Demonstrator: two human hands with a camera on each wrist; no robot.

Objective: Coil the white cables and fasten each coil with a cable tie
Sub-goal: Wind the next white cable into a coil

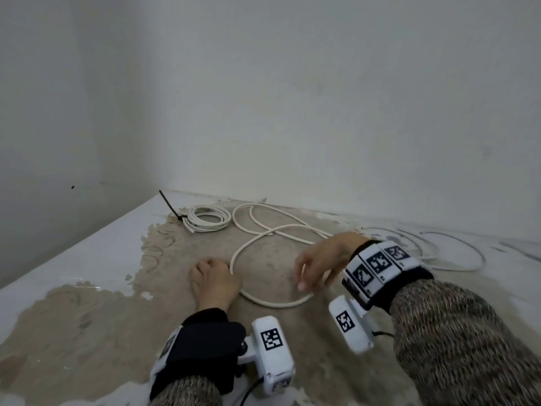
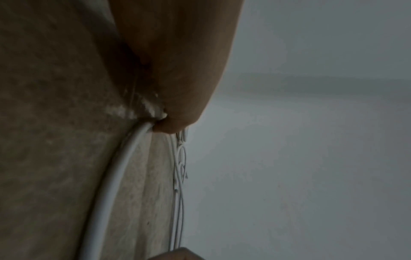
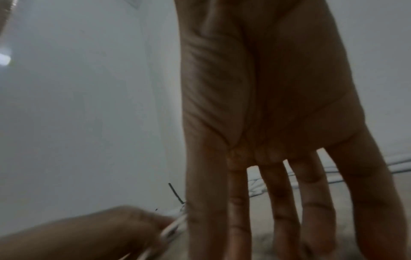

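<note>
A thick white cable (image 1: 272, 303) lies in a wide loop on the worn table, its far part trailing toward the wall. My left hand (image 1: 210, 273) is a fist at the loop's left side and grips the cable (image 2: 115, 176) against the surface. My right hand (image 1: 310, 272) hovers over the loop's right side, fingers (image 3: 282, 202) straight and spread, holding nothing. Whether a fingertip touches the cable, I cannot tell. In the right wrist view my left hand (image 3: 100, 232) holds the cable (image 3: 171, 228). At the back left lies a finished coil (image 1: 206, 219) bound with a black cable tie (image 1: 171, 208).
A thinner white cable (image 1: 456, 260) sprawls in loose loops at the right. The table (image 1: 87, 332) is brown where its white coating has peeled, and sits in a corner between two pale walls (image 1: 322, 112). Its left edge runs diagonally.
</note>
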